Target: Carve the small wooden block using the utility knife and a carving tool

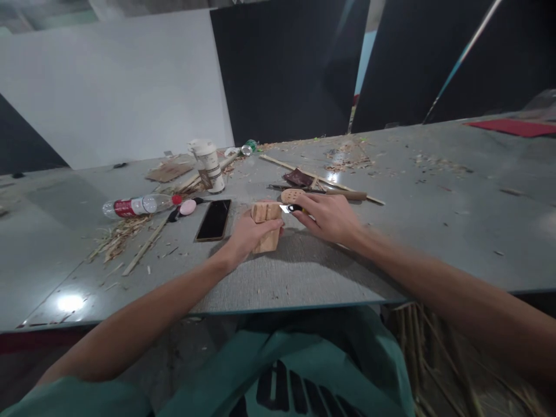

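A pale wooden block [266, 240] with notches in its top is gripped in my left hand [247, 234], the thumb lying across its front. My right hand [328, 215] is closed around a small knife [293, 208] with a dark handle. Its bright blade points left, at the block's upper right edge; whether it touches the wood cannot be made out. Just behind the knife lies an oval wooden piece with small holes [293, 196]. A black phone [214, 220] rests on the table to the left of my left hand.
On the grey table [278, 289], a plastic bottle [139, 205] lies at the left and a white cup [211, 168] stands behind the phone. Wood strips, shavings and a brown-handled tool [351, 194] lie around. A red sheet [515, 127] is at the far right.
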The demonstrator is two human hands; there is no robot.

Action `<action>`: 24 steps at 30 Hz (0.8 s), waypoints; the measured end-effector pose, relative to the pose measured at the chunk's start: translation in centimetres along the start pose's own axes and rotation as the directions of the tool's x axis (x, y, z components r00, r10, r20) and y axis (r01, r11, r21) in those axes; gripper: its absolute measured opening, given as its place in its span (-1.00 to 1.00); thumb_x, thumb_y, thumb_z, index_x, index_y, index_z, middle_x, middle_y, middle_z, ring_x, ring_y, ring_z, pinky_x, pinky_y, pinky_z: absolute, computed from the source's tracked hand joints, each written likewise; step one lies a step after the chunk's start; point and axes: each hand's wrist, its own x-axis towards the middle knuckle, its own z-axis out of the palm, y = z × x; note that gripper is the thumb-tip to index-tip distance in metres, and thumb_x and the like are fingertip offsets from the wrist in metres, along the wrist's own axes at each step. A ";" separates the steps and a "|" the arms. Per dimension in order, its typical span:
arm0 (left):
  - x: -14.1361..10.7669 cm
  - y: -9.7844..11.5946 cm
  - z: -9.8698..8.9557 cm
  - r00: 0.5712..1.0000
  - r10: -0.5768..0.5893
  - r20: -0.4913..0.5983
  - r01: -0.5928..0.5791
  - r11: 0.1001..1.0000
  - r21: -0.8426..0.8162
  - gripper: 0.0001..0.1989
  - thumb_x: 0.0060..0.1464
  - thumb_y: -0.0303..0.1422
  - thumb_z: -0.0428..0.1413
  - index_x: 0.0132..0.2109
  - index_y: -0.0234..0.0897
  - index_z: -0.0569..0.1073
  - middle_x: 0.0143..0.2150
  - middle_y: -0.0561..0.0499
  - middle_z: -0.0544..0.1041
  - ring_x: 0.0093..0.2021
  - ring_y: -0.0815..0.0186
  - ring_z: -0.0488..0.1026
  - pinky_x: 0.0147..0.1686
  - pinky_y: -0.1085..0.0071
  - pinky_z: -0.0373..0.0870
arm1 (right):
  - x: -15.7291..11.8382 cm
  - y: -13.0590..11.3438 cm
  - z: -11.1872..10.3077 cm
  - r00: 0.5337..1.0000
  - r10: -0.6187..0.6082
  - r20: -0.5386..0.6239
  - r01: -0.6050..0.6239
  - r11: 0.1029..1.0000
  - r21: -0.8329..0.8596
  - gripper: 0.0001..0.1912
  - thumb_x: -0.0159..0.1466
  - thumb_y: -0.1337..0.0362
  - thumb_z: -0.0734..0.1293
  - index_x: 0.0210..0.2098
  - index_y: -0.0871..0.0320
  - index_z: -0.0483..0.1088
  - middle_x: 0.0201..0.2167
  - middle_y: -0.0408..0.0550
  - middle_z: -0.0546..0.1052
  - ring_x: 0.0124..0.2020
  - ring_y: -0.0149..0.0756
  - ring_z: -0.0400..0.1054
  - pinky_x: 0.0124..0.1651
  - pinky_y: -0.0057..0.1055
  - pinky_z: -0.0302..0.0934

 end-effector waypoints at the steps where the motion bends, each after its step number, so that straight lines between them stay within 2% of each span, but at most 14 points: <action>1: 0.0 0.1 0.0 1.000 0.000 -0.012 0.000 1.000 0.000 -0.52 -0.02 -0.23 0.42 0.03 -0.24 0.51 -0.26 -0.01 0.64 -0.32 0.23 0.62 -0.31 0.35 0.55 | 0.0 0.2 0.0 1.000 0.006 0.001 -0.006 1.000 -0.004 -0.55 0.57 0.02 0.06 -0.04 0.17 0.43 -0.25 0.07 0.58 -0.40 -0.24 0.27 -0.39 -0.31 -0.24; 7: -0.2 -0.1 0.1 1.000 -0.008 -0.009 0.008 1.000 -0.024 -0.53 -0.03 -0.22 0.43 0.00 -0.23 0.50 -0.26 -0.01 0.64 -0.32 0.22 0.63 -0.30 0.33 0.57 | 0.0 0.8 -0.1 1.000 0.015 0.008 -0.015 1.000 -0.005 -0.56 0.56 0.03 0.07 -0.07 0.18 0.45 -0.33 0.04 0.56 -0.44 -0.26 0.24 -0.39 -0.33 -0.21; 13: -0.3 -0.4 0.2 1.000 -0.020 -0.008 0.019 0.998 -0.066 -0.51 -0.01 -0.22 0.43 0.04 -0.22 0.50 -0.26 0.01 0.62 -0.31 0.23 0.62 -0.28 0.32 0.58 | -0.2 0.4 0.1 0.999 -0.001 -0.040 0.001 1.000 -0.017 -0.62 0.55 0.08 0.10 -0.02 0.16 0.43 -0.26 0.05 0.58 -0.39 -0.24 0.32 -0.40 -0.33 -0.20; 16: -0.3 -0.5 0.2 1.000 -0.020 0.004 0.020 0.999 -0.036 -0.51 0.01 -0.19 0.44 0.04 -0.22 0.51 -0.22 -0.01 0.62 -0.28 0.21 0.63 -0.29 0.32 0.58 | -0.2 0.0 0.1 0.996 -0.014 -0.084 0.011 0.999 -0.034 -0.65 0.56 0.12 0.10 0.04 0.18 0.41 -0.22 0.08 0.60 -0.33 -0.22 0.37 -0.40 -0.33 -0.15; 20: -0.2 -0.6 0.1 0.997 0.044 0.059 -0.045 0.999 0.022 -0.51 0.05 -0.21 0.43 0.08 -0.18 0.50 -0.20 0.02 0.60 -0.26 0.24 0.63 -0.25 0.35 0.57 | -0.3 -0.8 -0.1 0.989 -0.104 -0.103 0.097 0.993 -0.072 -0.69 0.55 0.18 0.11 0.00 0.20 0.40 -0.15 0.12 0.62 -0.26 -0.18 0.42 -0.37 -0.31 -0.07; 24: -0.1 -0.8 -0.1 0.990 0.111 0.085 -0.115 0.993 0.039 -0.50 0.07 -0.18 0.42 0.13 -0.16 0.54 -0.07 -0.03 0.62 -0.20 0.26 0.61 -0.16 0.34 0.56 | -0.2 -1.4 -0.5 0.976 -0.187 -0.112 0.173 0.978 -0.118 -0.71 0.56 0.21 0.13 -0.09 0.20 0.43 -0.15 0.11 0.63 -0.21 -0.16 0.45 -0.34 -0.27 -0.02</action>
